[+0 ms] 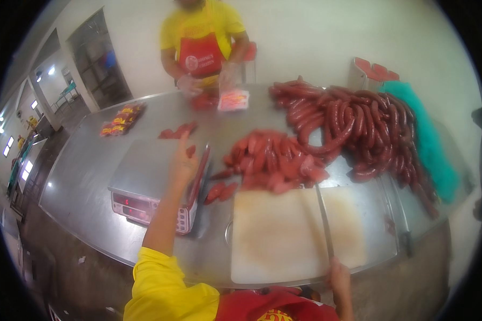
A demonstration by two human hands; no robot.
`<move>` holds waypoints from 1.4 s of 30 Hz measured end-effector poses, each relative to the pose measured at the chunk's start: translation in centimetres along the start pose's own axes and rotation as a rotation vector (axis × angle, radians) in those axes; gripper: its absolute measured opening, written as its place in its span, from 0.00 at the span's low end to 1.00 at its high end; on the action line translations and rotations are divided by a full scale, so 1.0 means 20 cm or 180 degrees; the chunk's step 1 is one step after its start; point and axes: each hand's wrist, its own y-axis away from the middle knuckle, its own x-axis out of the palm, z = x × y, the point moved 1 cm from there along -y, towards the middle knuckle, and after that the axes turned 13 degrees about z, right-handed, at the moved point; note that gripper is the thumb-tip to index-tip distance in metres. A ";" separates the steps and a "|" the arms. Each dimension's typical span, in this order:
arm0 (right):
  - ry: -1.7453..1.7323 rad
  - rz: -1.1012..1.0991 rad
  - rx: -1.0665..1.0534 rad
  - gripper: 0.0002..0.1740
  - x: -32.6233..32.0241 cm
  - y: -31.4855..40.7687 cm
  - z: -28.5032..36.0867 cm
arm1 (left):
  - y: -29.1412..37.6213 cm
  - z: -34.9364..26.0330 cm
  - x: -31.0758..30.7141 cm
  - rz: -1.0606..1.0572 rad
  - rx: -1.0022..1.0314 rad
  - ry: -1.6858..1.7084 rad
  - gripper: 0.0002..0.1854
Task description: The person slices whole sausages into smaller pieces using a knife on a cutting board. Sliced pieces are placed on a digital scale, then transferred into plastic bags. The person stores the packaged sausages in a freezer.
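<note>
My left hand (pixel 184 162) reaches over the steel platform of a digital scale (pixel 144 164), its index finger stretched towards a few cut sausage pieces (pixel 178 131) beyond the scale. A small sausage piece (pixel 190 151) shows against its fingers and seems held there; the grip is blurred. At the table's near edge, my right hand (pixel 338 275) grips the handle of a long knife (pixel 324 220). The blade points away from me across a stained white cutting board (pixel 279 236). Beyond the board lies a pile of cut sausage pieces (pixel 265 160), with loose ones (pixel 221 191) beside the scale.
A large heap of linked sausages (pixel 353 124) covers the right rear of the steel table (pixel 80 188), beside green netting (pixel 425 140). Filled packs (pixel 123 119) lie at the far left. Opposite, a gloved co-worker (pixel 203 44) holds a printed pack (pixel 233 100). Red chairs (pixel 375 71) stand behind.
</note>
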 end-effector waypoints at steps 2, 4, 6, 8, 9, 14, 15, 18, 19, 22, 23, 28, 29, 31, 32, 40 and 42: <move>-0.0276 -0.0055 0.0168 0.36 0.01 0.01 0.02 | 0.02 0.01 -0.02 0.0006 -0.0021 0.0247 0.17; -0.0220 -0.0037 0.0152 0.33 0.02 0.02 0.06 | 0.05 0.01 0.09 0.0492 -0.0256 0.0408 0.22; -0.0134 0.0004 0.0192 0.33 0.01 0.04 0.09 | 0.07 0.02 0.30 0.1105 -0.0153 0.0187 0.23; 0.0001 0.0006 0.0268 0.36 0.01 0.05 0.11 | 0.03 0.04 0.49 0.1479 -0.0268 -0.0849 0.24; 0.0027 0.0055 0.0162 0.36 0.00 0.05 0.11 | 0.03 0.08 0.53 0.1642 -0.0530 -0.0919 0.25; 0.0055 -0.0096 0.0214 0.37 0.01 0.02 0.06 | -0.02 0.22 0.62 0.2318 -0.1208 -0.1148 0.30; 0.0050 -0.0118 0.0055 0.36 0.02 0.01 0.06 | -0.02 0.23 0.61 0.2449 -0.1048 -0.1432 0.26; -0.0053 -0.0111 0.0101 0.36 0.02 0.01 0.04 | 0.04 0.20 0.55 0.2845 -0.0795 -0.1757 0.21; -0.0062 -0.0109 0.0072 0.36 0.02 0.01 0.04 | 0.06 0.18 0.52 0.2647 -0.0616 -0.1469 0.19; -0.0076 -0.0033 -0.0021 0.36 0.01 0.01 0.04 | 0.11 0.08 0.43 0.1930 -0.0359 -0.0989 0.12; -0.0105 0.0026 0.0107 0.36 0.00 0.01 0.04 | 0.13 0.06 0.35 0.1627 -0.0068 -0.1136 0.11; -0.0203 0.0157 0.0126 0.36 -0.02 0.01 0.05 | 0.14 0.10 -0.21 0.0471 -0.0326 -0.1551 0.11; -0.0193 0.0158 0.0182 0.36 -0.02 0.01 0.05 | 0.13 0.13 -0.31 0.0320 -0.0516 -0.1650 0.15; -0.0232 0.0159 0.0070 0.36 -0.01 0.01 0.06 | 0.14 0.16 -0.40 -0.0082 -0.0720 -0.1895 0.20; -0.0241 0.0093 0.0174 0.36 -0.01 0.01 0.07 | 0.17 0.16 -0.41 -0.0317 -0.0686 -0.2053 0.21; -0.0332 0.0020 0.0230 0.33 0.01 0.05 0.13 | 0.74 -0.03 0.24 0.1084 0.0714 -0.0504 0.23; -0.0318 0.0079 0.0213 0.33 0.00 0.05 0.13 | 0.71 0.01 0.40 0.0839 0.0244 -0.1539 0.29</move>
